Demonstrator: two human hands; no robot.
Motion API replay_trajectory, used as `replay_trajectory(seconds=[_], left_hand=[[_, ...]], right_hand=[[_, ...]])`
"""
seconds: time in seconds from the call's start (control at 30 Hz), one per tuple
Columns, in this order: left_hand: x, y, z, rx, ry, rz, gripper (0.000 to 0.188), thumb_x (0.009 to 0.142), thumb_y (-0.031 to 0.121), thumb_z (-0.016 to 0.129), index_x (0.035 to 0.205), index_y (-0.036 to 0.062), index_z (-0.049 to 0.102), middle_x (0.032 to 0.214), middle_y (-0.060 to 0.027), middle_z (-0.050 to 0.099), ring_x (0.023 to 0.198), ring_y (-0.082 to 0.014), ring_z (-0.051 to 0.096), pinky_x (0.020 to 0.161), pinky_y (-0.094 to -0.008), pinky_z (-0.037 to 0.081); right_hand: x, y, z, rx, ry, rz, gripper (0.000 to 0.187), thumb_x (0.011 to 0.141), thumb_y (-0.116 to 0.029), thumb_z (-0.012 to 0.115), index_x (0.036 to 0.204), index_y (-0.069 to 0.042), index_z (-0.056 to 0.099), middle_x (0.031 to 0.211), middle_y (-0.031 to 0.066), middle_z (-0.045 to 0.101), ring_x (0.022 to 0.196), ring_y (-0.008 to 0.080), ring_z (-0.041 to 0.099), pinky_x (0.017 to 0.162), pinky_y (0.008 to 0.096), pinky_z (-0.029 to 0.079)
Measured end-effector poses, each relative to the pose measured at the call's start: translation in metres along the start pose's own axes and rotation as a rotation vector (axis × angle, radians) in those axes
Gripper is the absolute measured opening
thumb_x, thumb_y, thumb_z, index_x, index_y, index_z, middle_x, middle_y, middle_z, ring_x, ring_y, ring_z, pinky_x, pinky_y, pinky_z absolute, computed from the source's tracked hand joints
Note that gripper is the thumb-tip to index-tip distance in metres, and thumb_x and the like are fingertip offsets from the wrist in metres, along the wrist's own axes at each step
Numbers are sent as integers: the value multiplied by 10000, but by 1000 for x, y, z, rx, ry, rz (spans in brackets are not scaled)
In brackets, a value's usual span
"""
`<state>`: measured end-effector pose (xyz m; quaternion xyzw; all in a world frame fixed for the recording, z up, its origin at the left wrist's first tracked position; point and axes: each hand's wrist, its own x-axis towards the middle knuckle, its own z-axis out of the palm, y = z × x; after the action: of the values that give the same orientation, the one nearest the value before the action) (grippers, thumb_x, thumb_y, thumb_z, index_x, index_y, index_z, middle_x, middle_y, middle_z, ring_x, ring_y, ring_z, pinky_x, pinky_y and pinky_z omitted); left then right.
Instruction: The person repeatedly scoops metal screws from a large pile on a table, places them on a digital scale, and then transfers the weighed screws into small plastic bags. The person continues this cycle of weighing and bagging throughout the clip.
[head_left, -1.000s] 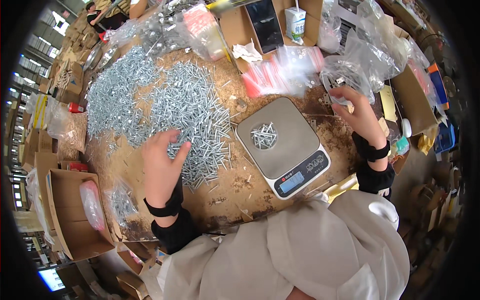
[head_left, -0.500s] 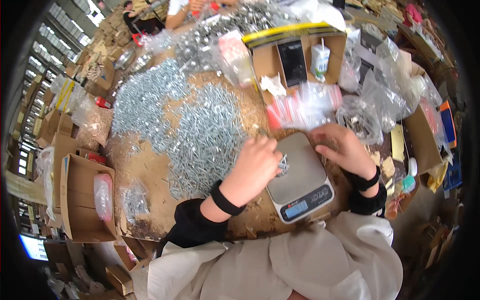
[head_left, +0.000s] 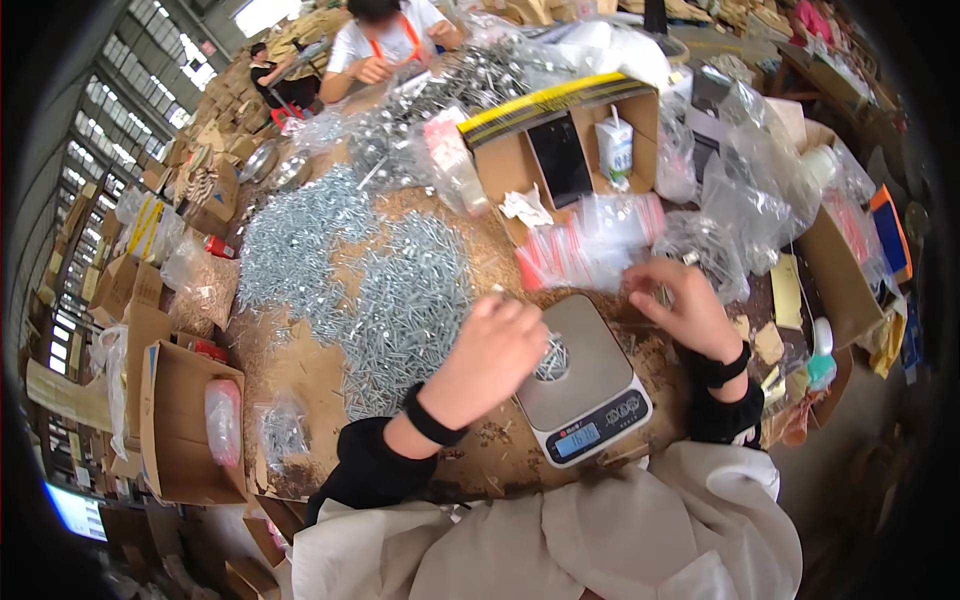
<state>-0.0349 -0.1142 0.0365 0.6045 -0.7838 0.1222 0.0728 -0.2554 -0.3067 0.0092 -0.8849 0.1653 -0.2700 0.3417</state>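
Observation:
A white digital scale (head_left: 590, 385) with a metal plate and lit display lies in front of me. A small heap of silvery screws (head_left: 552, 360) rests on the plate's left side. My left hand (head_left: 495, 345) is beside that heap at the plate's left edge, fingers curled together; whatever they hold is hidden. Beyond the plate's right corner hovers my right hand (head_left: 690, 305), its fingers curved and thumb apart, with nothing seen in it. Just past it lies a stack of clear plastic bags (head_left: 595, 240) with red stripes. Left of my left hand spreads a big pile of loose screws (head_left: 405, 300).
An open carton (head_left: 640, 150) holding a phone and a drink pouch stands beyond the bags. Another carton (head_left: 200, 425) is at the left, near a bag of screws (head_left: 283, 430). Plastic bags (head_left: 760, 180) crowd the right. Across the table sits a person (head_left: 385, 50).
My right hand has drawn a little away from the scale's far corner. More of the screws on the plate show beside my left hand. The whole view has shifted, showing more of the person opposite.

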Motion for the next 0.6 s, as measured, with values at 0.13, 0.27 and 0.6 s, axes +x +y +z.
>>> replay_trajectory(seconds=[0.13,0.27,0.6], left_hand=[[-31,-19,-36,-94,157,-225,127,885,167,681,861,66,609,899,-88,580,922,-291,570,916,-461,377],[-85,-67,-31,-25,240,-503,146,939,150,637,852,54,569,843,-76,568,842,-273,573,891,-435,384],[-155,-104,27,58,168,-793,202,982,225,611,901,40,614,845,-81,600,850,-289,584,866,-401,385]], right_hand=[[-4,17,-14,-31,141,0,214,871,-127,710,1052,-16,687,871,143,689,787,269,677,733,368,522],[-18,37,-31,-256,137,244,189,847,-134,706,1000,-23,699,811,154,689,747,296,670,697,382,519],[-17,81,-4,-679,8,260,396,807,-210,757,1137,-29,633,1037,194,650,1032,377,635,871,460,507]])
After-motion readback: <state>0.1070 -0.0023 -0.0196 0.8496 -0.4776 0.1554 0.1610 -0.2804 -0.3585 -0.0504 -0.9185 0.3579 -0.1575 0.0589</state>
